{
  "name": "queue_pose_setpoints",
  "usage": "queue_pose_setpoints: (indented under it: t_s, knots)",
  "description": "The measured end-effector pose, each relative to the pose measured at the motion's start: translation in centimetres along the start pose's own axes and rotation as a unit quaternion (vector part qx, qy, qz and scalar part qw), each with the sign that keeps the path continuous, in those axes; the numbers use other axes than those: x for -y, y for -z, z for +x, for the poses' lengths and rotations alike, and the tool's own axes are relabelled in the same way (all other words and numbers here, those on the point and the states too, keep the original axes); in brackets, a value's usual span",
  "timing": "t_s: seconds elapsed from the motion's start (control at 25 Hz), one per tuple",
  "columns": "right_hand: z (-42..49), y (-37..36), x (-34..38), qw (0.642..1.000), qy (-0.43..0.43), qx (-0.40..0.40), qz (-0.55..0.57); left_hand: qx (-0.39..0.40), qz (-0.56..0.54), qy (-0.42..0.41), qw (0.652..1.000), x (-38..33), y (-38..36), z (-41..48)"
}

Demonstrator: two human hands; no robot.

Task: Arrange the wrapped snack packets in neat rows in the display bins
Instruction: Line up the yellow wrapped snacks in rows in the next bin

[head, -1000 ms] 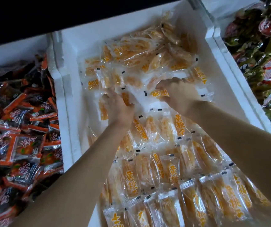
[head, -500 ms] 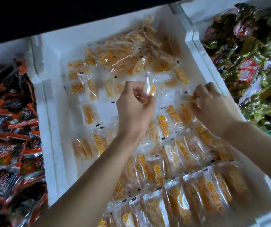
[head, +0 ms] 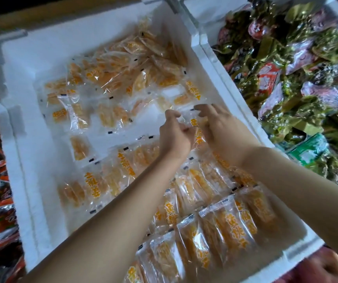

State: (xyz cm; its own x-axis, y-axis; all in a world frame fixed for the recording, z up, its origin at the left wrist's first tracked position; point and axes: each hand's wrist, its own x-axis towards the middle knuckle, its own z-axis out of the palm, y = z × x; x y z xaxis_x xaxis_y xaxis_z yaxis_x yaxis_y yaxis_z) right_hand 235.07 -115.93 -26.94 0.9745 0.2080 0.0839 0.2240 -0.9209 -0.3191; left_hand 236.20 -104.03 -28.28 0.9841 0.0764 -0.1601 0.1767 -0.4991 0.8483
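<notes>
**White foam bin [head: 62,48], orange stock**

We log clear packets of orange snack inside. Our left hand [head: 176,137] pinches one packet [head: 197,127] at its left side. Our right hand [head: 223,129] curls its fingers over the same packet's far edge, close to the bin's right wall. Neat rows [head: 225,221] lie nearest us, and a loose heap [head: 135,64] sits at the far end.
</notes>
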Motion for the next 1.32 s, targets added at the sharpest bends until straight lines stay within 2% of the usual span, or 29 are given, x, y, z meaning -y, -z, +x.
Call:
queue_pose_setpoints:
  t_s: [0.04, 0.12, 0.2, 0.36, 0.48, 0.6, 0.72, 0.8, 0.96, 1.12, 1.2, 1.32]
  knots:
    - [-0.4, -0.2, -0.1, 0.999, 0.028, 0.018, 0.015, 0.005, 0.012, -0.007, 1.0, 0.1, -0.3, 0.1]
    - [-1.0, -1.1, -0.5, 0.997, 0.073, 0.027, -0.026, 0.034, 0.037, -0.022, 0.998, 0.0, -0.4, 0.0]
    - [-0.8, -1.0, -0.8, 0.995, 0.075, 0.022, -0.059, 0.063, 0.142, -0.06, 0.986, -0.1, 0.2, -0.6]
    - [0.4, -0.4, -0.1, 0.997, 0.054, 0.031, -0.052, -0.041, 0.277, -0.189, 0.941, 1.8, 4.3, -0.2]
    - [2.8, 0.2, 1.5, 0.998, 0.048, 0.019, -0.035, -0.108, 0.352, -0.131, 0.92, 3.2, 7.7, 2.0]
    - [6.0, -0.8, 3.7, 0.997, 0.025, 0.05, -0.045, -0.076, 0.374, -0.059, 0.922, 4.4, 9.9, 3.7]
    - [8.0, -2.8, 5.2, 0.995, -0.014, 0.076, -0.066, -0.042, 0.393, -0.092, 0.914, 5.6, 10.3, 4.3]
    - [8.6, -3.4, 5.7, 0.995, -0.042, 0.078, -0.046, -0.048, 0.395, -0.081, 0.914, 5.7, 10.0, 4.6]
    - [9.3, -3.6, 6.5, 0.995, -0.081, 0.056, -0.008, -0.06, 0.316, -0.032, 0.946, 4.7, 9.5, 4.7]
    - [9.7, -2.9, 6.8, 0.989, -0.114, 0.052, 0.08, -0.12, 0.228, -0.087, 0.962, 4.9, 10.4, 3.9]
    - [9.2, -2.0, 6.8, 0.988, -0.106, 0.046, 0.1, -0.174, 0.208, -0.131, 0.954, 4.8, 11.3, 3.1]
    - [7.7, 0.0, 6.0, 0.992, -0.086, 0.014, 0.088, -0.213, 0.172, -0.168, 0.947, 3.8, 12.0, 1.4]
